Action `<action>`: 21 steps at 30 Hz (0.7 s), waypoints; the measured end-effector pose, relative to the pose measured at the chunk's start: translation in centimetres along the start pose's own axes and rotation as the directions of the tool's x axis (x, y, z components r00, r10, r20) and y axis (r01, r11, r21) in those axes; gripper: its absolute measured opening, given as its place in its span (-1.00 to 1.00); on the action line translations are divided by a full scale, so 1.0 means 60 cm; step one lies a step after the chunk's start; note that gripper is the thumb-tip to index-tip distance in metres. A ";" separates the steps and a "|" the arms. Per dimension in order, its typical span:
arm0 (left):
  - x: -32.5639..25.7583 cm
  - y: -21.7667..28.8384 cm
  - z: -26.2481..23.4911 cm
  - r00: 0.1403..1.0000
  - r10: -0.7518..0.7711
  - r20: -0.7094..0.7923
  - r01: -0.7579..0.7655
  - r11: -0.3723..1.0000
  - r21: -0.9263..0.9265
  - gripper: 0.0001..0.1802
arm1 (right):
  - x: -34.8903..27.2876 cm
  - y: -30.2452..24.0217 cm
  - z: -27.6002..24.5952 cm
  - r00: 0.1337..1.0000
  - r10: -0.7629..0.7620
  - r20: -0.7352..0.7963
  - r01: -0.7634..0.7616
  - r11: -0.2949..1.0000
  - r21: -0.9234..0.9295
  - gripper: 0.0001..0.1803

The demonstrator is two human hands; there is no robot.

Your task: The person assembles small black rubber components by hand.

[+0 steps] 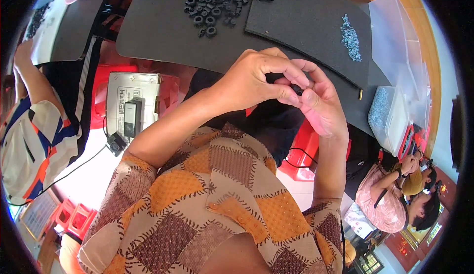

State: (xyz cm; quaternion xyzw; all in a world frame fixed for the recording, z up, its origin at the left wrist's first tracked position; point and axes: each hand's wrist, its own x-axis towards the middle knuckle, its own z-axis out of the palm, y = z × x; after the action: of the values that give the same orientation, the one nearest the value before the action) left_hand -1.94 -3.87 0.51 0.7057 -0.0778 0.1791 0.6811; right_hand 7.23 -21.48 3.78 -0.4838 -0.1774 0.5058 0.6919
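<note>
Small black part (296,89) is pinched between the fingertips of the left hand (266,76) and right hand (322,98), wrists angled inward, near the edge of the dark counter (153,27), which bears black rings (211,14) and a mat (301,32); co-workers flank it.

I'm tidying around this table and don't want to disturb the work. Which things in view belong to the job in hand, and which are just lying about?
Seemingly in use:
small black part between the left hand and right hand
loose black rings
bluish bits on the black mat
tub of similar bits

Seemingly just lying about:
white box
dark-and-grey device on it
</note>
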 end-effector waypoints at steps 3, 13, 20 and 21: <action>-0.001 -0.003 -0.004 1.000 0.007 0.016 -0.008 1.000 0.029 -0.68 | 0.003 -0.001 0.000 1.000 0.019 -0.003 -0.019 1.000 0.002 -0.29; 0.006 0.002 -0.011 0.999 -0.022 0.041 0.023 1.000 -0.020 -0.75 | 0.009 0.000 -0.008 1.000 -0.018 0.000 0.018 1.000 -0.026 -0.31; 0.010 0.003 -0.012 0.982 -0.152 0.116 0.163 0.983 -0.089 -0.76 | 0.017 0.019 -0.002 0.995 -0.096 -0.005 0.096 0.991 0.089 -0.34; 0.010 0.002 -0.013 0.987 -0.109 0.114 0.117 0.990 -0.073 -0.74 | 0.018 0.023 -0.001 0.992 -0.122 -0.021 0.124 0.984 0.125 -0.35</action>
State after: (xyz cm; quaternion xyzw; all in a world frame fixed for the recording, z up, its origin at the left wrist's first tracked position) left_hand -1.54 -3.05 0.82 0.6902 -0.0821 0.0977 0.7122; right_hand 7.03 -20.55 2.31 -0.4304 -0.1701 0.4691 0.7522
